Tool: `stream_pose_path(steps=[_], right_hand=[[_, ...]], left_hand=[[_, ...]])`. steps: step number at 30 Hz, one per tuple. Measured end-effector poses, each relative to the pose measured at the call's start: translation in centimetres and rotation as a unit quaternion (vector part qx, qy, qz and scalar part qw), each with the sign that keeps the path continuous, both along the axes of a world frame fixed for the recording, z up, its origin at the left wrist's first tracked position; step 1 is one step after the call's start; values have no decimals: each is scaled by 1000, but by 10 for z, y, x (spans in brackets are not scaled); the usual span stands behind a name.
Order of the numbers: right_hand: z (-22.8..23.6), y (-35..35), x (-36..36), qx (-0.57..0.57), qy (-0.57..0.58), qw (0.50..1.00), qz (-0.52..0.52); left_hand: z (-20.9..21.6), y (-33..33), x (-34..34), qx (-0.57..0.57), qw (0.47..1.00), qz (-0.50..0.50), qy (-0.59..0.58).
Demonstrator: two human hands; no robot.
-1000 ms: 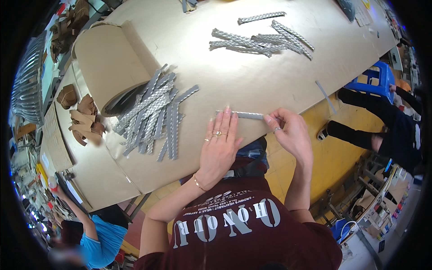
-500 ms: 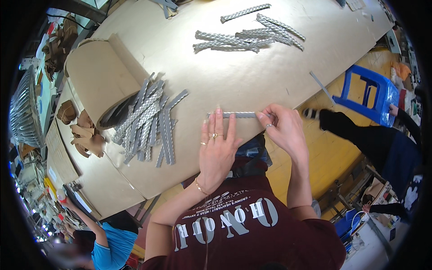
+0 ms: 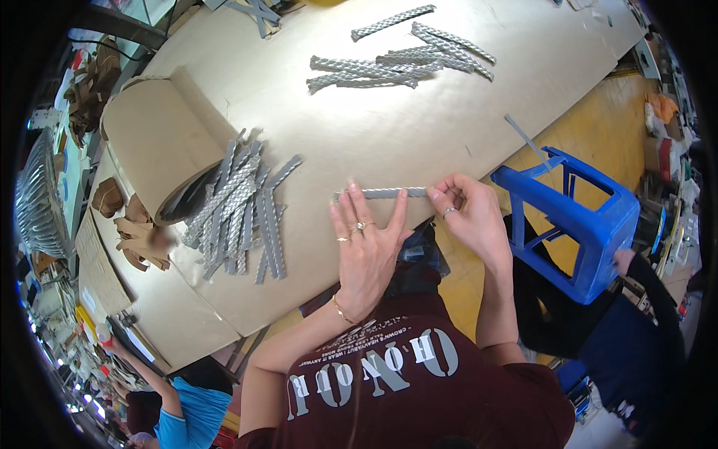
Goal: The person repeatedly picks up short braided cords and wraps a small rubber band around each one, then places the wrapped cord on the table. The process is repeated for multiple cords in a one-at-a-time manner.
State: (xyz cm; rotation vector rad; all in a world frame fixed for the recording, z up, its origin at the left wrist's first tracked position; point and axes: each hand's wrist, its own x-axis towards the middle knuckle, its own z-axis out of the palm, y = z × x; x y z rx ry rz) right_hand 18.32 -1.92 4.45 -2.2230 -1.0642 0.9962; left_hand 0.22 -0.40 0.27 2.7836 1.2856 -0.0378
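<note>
A grey patterned strip [image 3: 389,193] lies flat near the front edge of the cardboard-covered table [image 3: 359,135]. My left hand [image 3: 366,247] presses flat on the table with its fingertips on the strip's left part. My right hand [image 3: 467,213] pinches the strip's right end between thumb and fingers. A loose pile of similar grey strips [image 3: 239,209] lies to the left of my hands.
A second heap of grey strips [image 3: 404,63] lies at the table's far side. A big cardboard roll [image 3: 149,150] sits at the left. A blue plastic stool [image 3: 576,217] stands on the floor at the right, next to another person's dark sleeve [image 3: 651,299]. A person in blue [image 3: 183,411] is below left.
The view has shifted, so the table and piles sit further left and the blue stool has come closer. Both hands stay on the strip, in much the same grip.
</note>
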Motion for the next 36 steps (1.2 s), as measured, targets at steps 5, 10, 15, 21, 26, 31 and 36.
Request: stream_pose_path(steps=[5,10,15,21,26,31,36], right_hand=[[1,1,0,-6,5,1000,-6],[2,3,-1,-12,0,1000,1],[0,3,-5,2,-13,1000,-3],[-17,-17,-12,91,-150,984,20],[-49,-45,-31,210,-365,901,104],[-69,-61,-32,195,-373,903,83],[-73,-46,-23,300,-281,910,-53]], left_hand=[[0,0,1,3,1000,4,-5],[-1,0,1,13,1000,2,8],[-1,0,1,14,1000,1,10],[-2,-1,1,13,1000,4,4],[-3,-1,1,18,1000,3,-2],[2,2,-12,-5,998,15,-57],[-1,23,-32,18,990,18,-136]])
